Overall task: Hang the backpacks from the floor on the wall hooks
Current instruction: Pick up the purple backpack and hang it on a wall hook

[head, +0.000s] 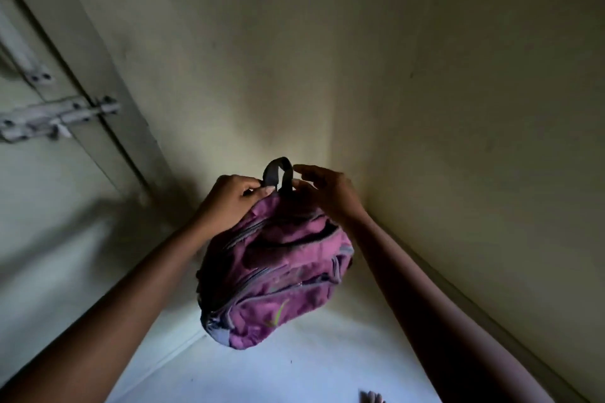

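Observation:
A purple backpack [278, 275] with grey zips is held up off the floor in front of the wall corner. Its dark top loop [279, 172] stands upright above the bag. My left hand [234, 199] grips the bag's top at the left base of the loop, fingers curled. My right hand [322, 188] is at the right side of the loop, thumb and fingers pinching near its base, index finger raised. No wall hook shows in the dim corner behind the loop.
A door [49, 173] with a metal slide bolt [59, 119] fills the left side. Bare walls meet in a corner [330, 108] straight ahead. The pale floor [278, 376] lies below, with toes [371, 397] at the bottom edge.

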A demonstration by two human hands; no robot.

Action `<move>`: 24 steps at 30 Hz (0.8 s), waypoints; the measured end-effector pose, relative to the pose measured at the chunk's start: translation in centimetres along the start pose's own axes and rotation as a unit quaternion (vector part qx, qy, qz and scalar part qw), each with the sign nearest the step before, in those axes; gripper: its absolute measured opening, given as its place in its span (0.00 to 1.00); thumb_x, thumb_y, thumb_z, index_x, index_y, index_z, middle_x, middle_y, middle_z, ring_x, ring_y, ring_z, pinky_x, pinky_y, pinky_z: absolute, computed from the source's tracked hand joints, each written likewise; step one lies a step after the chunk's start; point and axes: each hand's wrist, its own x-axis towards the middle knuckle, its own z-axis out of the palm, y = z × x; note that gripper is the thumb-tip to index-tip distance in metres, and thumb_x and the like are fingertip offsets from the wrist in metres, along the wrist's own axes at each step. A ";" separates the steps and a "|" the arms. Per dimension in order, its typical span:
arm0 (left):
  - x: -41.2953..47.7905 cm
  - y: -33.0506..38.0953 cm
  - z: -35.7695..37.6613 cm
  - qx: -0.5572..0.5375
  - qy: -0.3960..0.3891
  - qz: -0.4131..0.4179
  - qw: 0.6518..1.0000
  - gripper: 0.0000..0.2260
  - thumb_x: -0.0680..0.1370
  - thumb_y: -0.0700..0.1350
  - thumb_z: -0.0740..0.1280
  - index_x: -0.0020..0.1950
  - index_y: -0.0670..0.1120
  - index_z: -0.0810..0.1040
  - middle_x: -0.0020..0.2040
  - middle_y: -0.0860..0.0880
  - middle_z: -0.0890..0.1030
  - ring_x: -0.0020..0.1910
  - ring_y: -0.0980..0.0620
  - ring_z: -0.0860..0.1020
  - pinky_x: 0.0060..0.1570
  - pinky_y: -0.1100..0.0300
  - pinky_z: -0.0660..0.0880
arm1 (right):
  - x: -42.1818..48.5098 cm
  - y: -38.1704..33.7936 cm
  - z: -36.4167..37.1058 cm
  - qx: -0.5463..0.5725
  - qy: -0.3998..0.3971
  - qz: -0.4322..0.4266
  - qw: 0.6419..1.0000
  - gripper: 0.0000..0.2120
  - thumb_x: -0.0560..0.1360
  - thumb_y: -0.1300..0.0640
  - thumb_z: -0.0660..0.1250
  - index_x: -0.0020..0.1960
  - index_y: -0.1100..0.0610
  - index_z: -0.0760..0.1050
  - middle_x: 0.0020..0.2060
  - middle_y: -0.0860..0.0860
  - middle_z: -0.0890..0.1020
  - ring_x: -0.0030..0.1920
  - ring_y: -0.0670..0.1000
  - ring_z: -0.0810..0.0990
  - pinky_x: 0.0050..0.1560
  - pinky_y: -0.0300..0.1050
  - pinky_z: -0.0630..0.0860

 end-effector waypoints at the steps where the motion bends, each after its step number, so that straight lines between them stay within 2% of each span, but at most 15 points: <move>1: 0.8 1.0 -0.1 -0.001 0.012 -0.004 1.000 0.18 0.76 0.48 0.65 0.33 0.35 0.78 0.24 0.38 0.72 0.24 0.56 0.63 0.25 0.64 0.58 | 0.6 -0.5 -0.8 -0.011 -0.002 -0.010 1.000 0.17 0.73 0.52 0.69 0.60 0.53 0.77 0.56 0.51 0.83 0.55 0.42 0.78 0.47 0.25 0.71; 2: 2.1 2.6 -0.2 -0.008 0.039 -0.004 0.999 0.17 0.76 0.48 0.65 0.37 0.35 0.81 0.24 0.38 0.75 0.23 0.56 0.65 0.25 0.66 0.58 | 1.6 -1.1 -2.3 -0.025 -0.001 -0.025 0.999 0.16 0.73 0.52 0.68 0.60 0.52 0.78 0.56 0.51 0.83 0.54 0.41 0.78 0.46 0.27 0.70; 4: 4.2 5.5 -0.4 -0.018 0.093 0.005 0.996 0.13 0.76 0.47 0.67 0.43 0.38 0.85 0.22 0.49 0.78 0.21 0.56 0.66 0.24 0.67 0.58 | 3.3 -2.3 -5.0 -0.038 -0.002 -0.041 0.998 0.13 0.74 0.51 0.67 0.57 0.52 0.80 0.51 0.50 0.85 0.49 0.42 0.81 0.46 0.35 0.71; 6: 6.5 8.6 -0.4 -0.025 0.142 0.028 0.989 0.10 0.75 0.44 0.68 0.46 0.40 0.85 0.29 0.55 0.84 0.25 0.60 0.73 0.24 0.67 0.60 | 4.8 -3.3 -8.1 -0.027 0.002 -0.047 0.999 0.10 0.75 0.51 0.66 0.51 0.54 0.82 0.35 0.44 0.83 0.32 0.35 0.76 0.37 0.33 0.68; 8: 9.1 11.2 -0.3 -0.033 0.188 0.037 0.981 0.09 0.74 0.44 0.69 0.47 0.40 0.85 0.40 0.44 0.87 0.36 0.62 0.78 0.26 0.70 0.63 | 6.8 -4.1 -11.2 -0.005 0.013 -0.049 0.999 0.07 0.74 0.50 0.67 0.42 0.51 0.82 0.22 0.38 0.77 0.23 0.35 0.71 0.30 0.30 0.65; 9: 10.2 12.3 -0.4 -0.044 0.203 0.034 0.978 0.09 0.74 0.43 0.69 0.48 0.40 0.85 0.44 0.41 0.86 0.40 0.63 0.79 0.28 0.74 0.67 | 7.6 -4.7 -12.6 0.016 0.019 -0.051 0.998 0.07 0.74 0.50 0.67 0.40 0.49 0.81 0.22 0.37 0.77 0.23 0.35 0.72 0.31 0.29 0.66; 11: 13.2 14.5 -0.7 -0.059 0.259 0.044 0.963 0.09 0.73 0.43 0.70 0.50 0.40 0.84 0.48 0.41 0.85 0.40 0.65 0.80 0.33 0.78 0.71 | 9.5 -6.1 -15.8 0.054 0.021 -0.077 0.995 0.08 0.74 0.50 0.66 0.41 0.50 0.83 0.34 0.40 0.83 0.32 0.34 0.77 0.42 0.32 0.74; 13: 15.3 16.2 -1.5 -0.051 0.309 0.049 0.949 0.09 0.73 0.44 0.70 0.50 0.42 0.84 0.48 0.43 0.86 0.40 0.61 0.81 0.35 0.76 0.70 | 11.1 -7.5 -17.6 0.063 0.035 -0.079 0.994 0.10 0.75 0.50 0.66 0.47 0.53 0.84 0.45 0.50 0.86 0.42 0.43 0.82 0.49 0.41 0.78; 15: 17.9 18.3 -2.4 -0.040 0.357 0.056 0.932 0.08 0.73 0.45 0.70 0.49 0.44 0.85 0.47 0.46 0.86 0.41 0.54 0.82 0.34 0.70 0.71 | 13.2 -9.5 -19.6 0.075 0.057 -0.098 0.991 0.11 0.75 0.51 0.66 0.50 0.55 0.83 0.48 0.54 0.85 0.47 0.50 0.83 0.53 0.45 0.79; 17: 21.1 20.2 -3.8 -0.050 0.395 0.067 0.915 0.08 0.73 0.45 0.70 0.49 0.45 0.85 0.48 0.46 0.86 0.41 0.52 0.83 0.37 0.65 0.74 | 16.3 -11.7 -21.8 0.087 0.068 -0.132 0.985 0.10 0.75 0.52 0.66 0.50 0.56 0.83 0.48 0.53 0.85 0.45 0.49 0.83 0.49 0.40 0.80; 19: 24.1 21.9 -5.4 -0.070 0.415 0.088 0.903 0.09 0.73 0.46 0.70 0.50 0.45 0.85 0.49 0.47 0.86 0.43 0.54 0.82 0.40 0.68 0.75 | 18.9 -14.1 -23.9 0.077 0.078 -0.161 0.981 0.10 0.75 0.52 0.66 0.50 0.55 0.83 0.46 0.51 0.85 0.39 0.44 0.81 0.41 0.31 0.78; 21: 27.2 23.5 -7.5 -0.077 0.430 0.116 0.892 0.10 0.74 0.46 0.69 0.52 0.44 0.84 0.50 0.47 0.85 0.45 0.56 0.81 0.41 0.76 0.72 | 21.4 -16.7 -25.8 0.096 0.089 -0.183 0.974 0.10 0.74 0.53 0.67 0.50 0.56 0.82 0.47 0.53 0.85 0.39 0.45 0.80 0.43 0.35 0.78; 22: 28.7 24.3 -8.6 -0.076 0.439 0.128 0.886 0.10 0.75 0.46 0.69 0.52 0.44 0.83 0.51 0.47 0.85 0.46 0.57 0.80 0.42 0.76 0.71 | 22.7 -18.0 -26.7 0.105 0.095 -0.192 0.971 0.09 0.74 0.53 0.67 0.50 0.56 0.82 0.48 0.54 0.85 0.40 0.47 0.81 0.46 0.39 0.79; 24: 31.1 25.7 -10.2 -0.072 0.452 0.141 0.878 0.11 0.76 0.46 0.67 0.54 0.43 0.83 0.53 0.45 0.84 0.46 0.55 0.80 0.46 0.68 0.75 | 24.4 -19.9 -28.0 0.116 0.103 -0.208 0.966 0.09 0.74 0.53 0.67 0.50 0.55 0.82 0.48 0.55 0.85 0.44 0.49 0.81 0.49 0.43 0.79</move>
